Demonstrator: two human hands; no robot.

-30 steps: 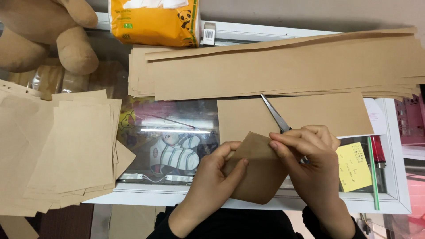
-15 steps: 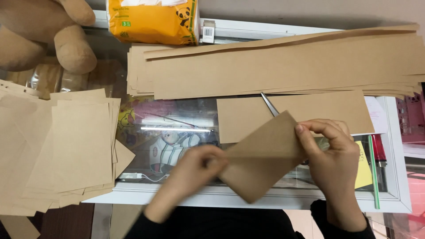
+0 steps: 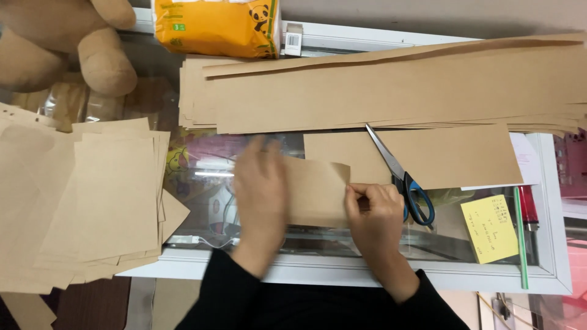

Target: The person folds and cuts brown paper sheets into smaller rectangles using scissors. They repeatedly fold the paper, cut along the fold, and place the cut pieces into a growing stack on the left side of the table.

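Two hands: both mine, both on one small brown paper piece (image 3: 318, 192) lying flat on the glass worktop (image 3: 202, 183) in front of me.
Left hand (image 3: 262, 189): flat on the left part of the piece, palm down, fingers (image 3: 257, 150) stretched forward and close together; it is blurred, so I cannot tell more.
Right hand (image 3: 374, 214): at the right edge of the piece, fingers (image 3: 361, 194) curled and pinching that edge.
Paper piece: between my two hands, its upper right corner slightly lifted, just left of the scissors.
Scissors (image 3: 400, 177): blue handles, blades shut and pointing up-left, lying on a wider brown sheet (image 3: 452, 156), handles just beside my right hand.
Long strips (image 3: 391, 91): a stack of long brown paper across the far side of the worktop.
Cut sheets (image 3: 92, 201): a loose pile of brown sheets at the left, overhanging the worktop edge.
Yellow note (image 3: 492, 229): at the right, near a green straw-like stick (image 3: 521, 238).
Far edge: an orange tissue pack (image 3: 217, 24) and a tan plush toy (image 3: 73, 43).
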